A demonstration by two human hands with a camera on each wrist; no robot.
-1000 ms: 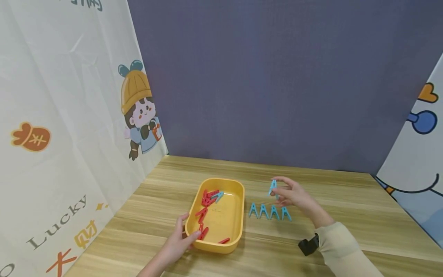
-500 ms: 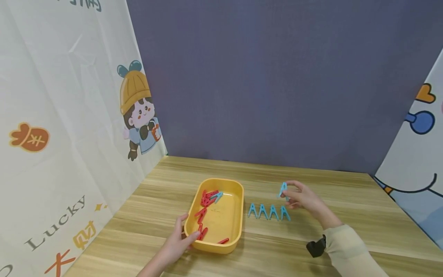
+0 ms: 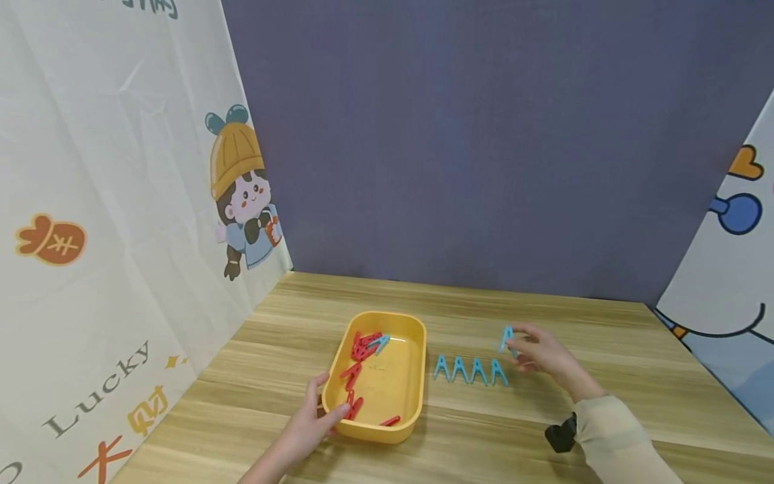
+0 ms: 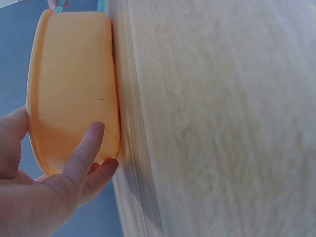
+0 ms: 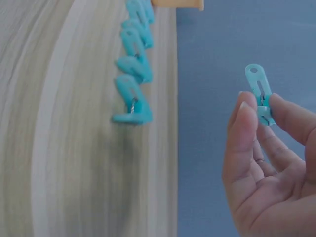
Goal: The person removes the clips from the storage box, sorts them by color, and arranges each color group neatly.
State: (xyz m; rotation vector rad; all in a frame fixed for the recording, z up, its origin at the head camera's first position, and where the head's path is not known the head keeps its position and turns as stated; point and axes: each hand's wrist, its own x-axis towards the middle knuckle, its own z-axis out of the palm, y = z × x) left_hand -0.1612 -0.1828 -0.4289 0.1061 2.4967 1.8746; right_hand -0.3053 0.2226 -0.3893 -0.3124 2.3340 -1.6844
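Note:
A blue clothespin is pinched between the thumb and fingers of my right hand, raised over the table right of a row. That row is several blue clothespins standing side by side on the wood; the right wrist view shows the nearest row clothespin below and left of the held clothespin. My left hand grips the near left corner of a yellow plastic basin, thumb over the rim and fingers against its outer wall. Inside lie several red clothespins and one blue clothespin.
The wooden tabletop runs back to a dark blue-grey partition. A white printed cloth hangs on the left side, another printed cloth on the right. A black wrist device sits by the right sleeve.
My right hand has moved to the right and slightly toward me with the blue clothespin, from above the row to beyond its right end. The left hand and basin stay in place.

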